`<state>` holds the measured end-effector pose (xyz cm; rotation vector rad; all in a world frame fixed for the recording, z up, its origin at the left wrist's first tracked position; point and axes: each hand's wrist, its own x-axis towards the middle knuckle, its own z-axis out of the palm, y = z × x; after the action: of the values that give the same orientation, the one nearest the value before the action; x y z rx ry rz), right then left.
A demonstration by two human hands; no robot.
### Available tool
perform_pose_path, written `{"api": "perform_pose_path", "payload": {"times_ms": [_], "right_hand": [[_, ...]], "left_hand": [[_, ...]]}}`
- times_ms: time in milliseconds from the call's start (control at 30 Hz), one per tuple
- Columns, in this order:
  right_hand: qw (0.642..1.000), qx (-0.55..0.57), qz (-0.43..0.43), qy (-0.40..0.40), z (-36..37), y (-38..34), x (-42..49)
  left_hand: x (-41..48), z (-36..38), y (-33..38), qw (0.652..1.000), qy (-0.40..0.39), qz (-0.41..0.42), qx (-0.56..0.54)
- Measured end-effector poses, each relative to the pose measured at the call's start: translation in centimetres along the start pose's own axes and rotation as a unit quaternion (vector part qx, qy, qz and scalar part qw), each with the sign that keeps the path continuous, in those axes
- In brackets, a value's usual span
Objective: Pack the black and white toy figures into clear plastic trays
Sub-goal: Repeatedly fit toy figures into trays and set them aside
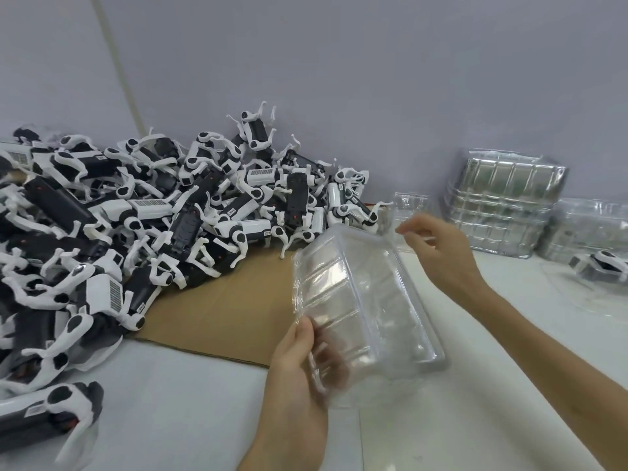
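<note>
The left grip (299, 375) clasps the near end of a clear tray (356, 294), thumb on top and fingers curled beneath, showing through the plastic. The tray is held tilted above the desk (170, 402), with nothing in it. The right grip (438, 246) pinches the thin rim at the tray's far right corner with curled fingertips. Left of the tray, a big pile of black and white toy figures (153, 215) lies tangled, partly on a sheet of brown cardboard (221, 311) that reaches under the tray's left edge. Right of and beyond the tray stands a stack of empty trays (503, 202) against the wall. Further right, one figure (605, 266) lies in clear packaging.
</note>
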<state>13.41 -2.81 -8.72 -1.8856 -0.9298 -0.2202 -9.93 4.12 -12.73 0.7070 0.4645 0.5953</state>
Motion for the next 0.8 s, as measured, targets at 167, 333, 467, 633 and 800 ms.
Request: {"api": "perform_pose_path", "payload": {"times_ms": [167, 333, 467, 633, 800], "right_hand": [[0.982, 0.151, -0.04, -0.103, -2.6, -6.0, -7.8], [0.986, 0.091, -0.035, -0.132, -2.1, -6.8, -12.8], [0.987, 0.134, -0.007, -0.087, -1.9, -6.5, -13.6], [0.982, 0.177, 0.007, -0.065, -2.3, -6.1, -13.8], [0.976, 0.21, 0.021, -0.051, -2.7, -5.9, -13.4]], "left_hand": [[-0.6, 0.3, -0.2, 0.992, -0.089, 0.061, 0.07], [-1.1, 0.4, -0.2, 0.984, -0.104, 0.094, 0.11], [-1.5, 0.5, -0.1, 0.976, -0.104, 0.108, 0.158], [-1.7, 0.6, 0.2, 0.977, -0.092, 0.083, 0.172], [-2.0, 1.0, 0.4, 0.973, -0.144, 0.063, 0.168]]}}
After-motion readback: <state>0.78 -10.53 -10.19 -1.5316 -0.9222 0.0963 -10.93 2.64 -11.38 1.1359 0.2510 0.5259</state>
